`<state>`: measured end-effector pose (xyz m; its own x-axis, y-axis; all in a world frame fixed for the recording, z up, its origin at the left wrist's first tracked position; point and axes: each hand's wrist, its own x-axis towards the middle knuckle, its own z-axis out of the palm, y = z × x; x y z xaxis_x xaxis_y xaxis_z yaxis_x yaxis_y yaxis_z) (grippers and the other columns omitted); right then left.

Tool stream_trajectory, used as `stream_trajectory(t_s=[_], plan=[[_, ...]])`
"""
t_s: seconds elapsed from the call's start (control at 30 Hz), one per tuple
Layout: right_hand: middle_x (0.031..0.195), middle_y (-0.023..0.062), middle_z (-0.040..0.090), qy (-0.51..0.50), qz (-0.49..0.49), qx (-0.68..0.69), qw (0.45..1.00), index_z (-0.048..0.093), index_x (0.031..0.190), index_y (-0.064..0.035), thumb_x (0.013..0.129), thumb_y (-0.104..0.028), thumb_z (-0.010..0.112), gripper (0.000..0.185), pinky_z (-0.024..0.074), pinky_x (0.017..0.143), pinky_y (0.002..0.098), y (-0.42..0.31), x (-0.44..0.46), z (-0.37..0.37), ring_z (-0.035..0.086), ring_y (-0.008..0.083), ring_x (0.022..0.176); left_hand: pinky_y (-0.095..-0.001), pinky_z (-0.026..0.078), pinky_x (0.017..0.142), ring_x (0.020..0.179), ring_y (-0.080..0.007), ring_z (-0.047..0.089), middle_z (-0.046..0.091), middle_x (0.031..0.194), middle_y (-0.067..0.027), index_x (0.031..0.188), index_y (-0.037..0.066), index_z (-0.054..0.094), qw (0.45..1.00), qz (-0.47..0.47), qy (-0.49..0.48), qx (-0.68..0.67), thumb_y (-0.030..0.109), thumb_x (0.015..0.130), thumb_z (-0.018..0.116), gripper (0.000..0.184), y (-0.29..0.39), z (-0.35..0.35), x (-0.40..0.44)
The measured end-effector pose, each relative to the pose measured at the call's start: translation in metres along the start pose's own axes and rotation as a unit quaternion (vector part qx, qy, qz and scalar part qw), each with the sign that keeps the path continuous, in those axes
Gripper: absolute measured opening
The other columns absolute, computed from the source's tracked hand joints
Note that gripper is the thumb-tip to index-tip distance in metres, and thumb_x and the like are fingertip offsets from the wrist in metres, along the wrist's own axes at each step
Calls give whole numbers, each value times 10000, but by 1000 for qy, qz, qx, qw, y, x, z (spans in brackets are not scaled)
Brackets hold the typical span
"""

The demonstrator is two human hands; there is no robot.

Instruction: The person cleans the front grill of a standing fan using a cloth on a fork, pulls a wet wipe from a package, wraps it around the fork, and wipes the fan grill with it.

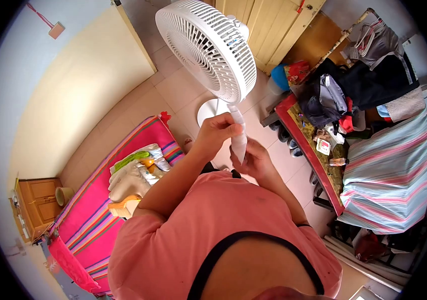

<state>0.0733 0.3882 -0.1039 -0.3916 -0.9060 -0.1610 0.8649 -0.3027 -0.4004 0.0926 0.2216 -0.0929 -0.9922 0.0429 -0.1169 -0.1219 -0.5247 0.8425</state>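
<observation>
In front of my chest I hold a long, narrow white strip (240, 140), folded or rolled; whether it is cloth or paper I cannot tell. My left hand (217, 131) pinches its upper part between thumb and fingers. Lower down, my right hand (254, 158) is closed around its other end, with some fingers hidden behind it. Just beyond my hands stands a white fan (206, 47), its round base (208, 111) on the floor. The strip's top reaches close below the fan head in the view; I cannot tell whether they touch.
On the left, folded clothes (133, 182) lie on a bed with a pink striped cover (91, 212). On the right stands a red-edged table (301, 145) with bags, clothes and small items. Shoes (289, 140) lie beneath it. A wooden door (268, 25) is at the back.
</observation>
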Motion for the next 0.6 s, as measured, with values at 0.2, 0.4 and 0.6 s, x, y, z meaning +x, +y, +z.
stream_trajectory(t_s=[0.2,0.4,0.6], plan=[[721,27,542,188,-272,-576,748,527,1156,-66,1005,-355,417,344,351,420,209,-1,20,15,459,70,504,-244,466,700,782,-81,573,650,827,-6,803,25,652,958,163,157,176,140,814,726,137,-2,-7,-2],[526,-1,438,122,-134,-337,924,559,973,-44,992,-391,443,366,238,370,224,-16,38,40,326,60,398,-238,468,693,782,-84,572,666,887,-18,989,-3,680,983,123,121,58,147,908,619,181,25,-4,-4],[467,-8,382,21,8,-135,991,516,902,-74,988,-435,407,387,232,343,251,-18,53,28,295,86,336,-289,480,805,931,-178,609,677,989,-111,1088,-40,635,992,86,-52,-79,282,956,553,358,22,-22,-2]])
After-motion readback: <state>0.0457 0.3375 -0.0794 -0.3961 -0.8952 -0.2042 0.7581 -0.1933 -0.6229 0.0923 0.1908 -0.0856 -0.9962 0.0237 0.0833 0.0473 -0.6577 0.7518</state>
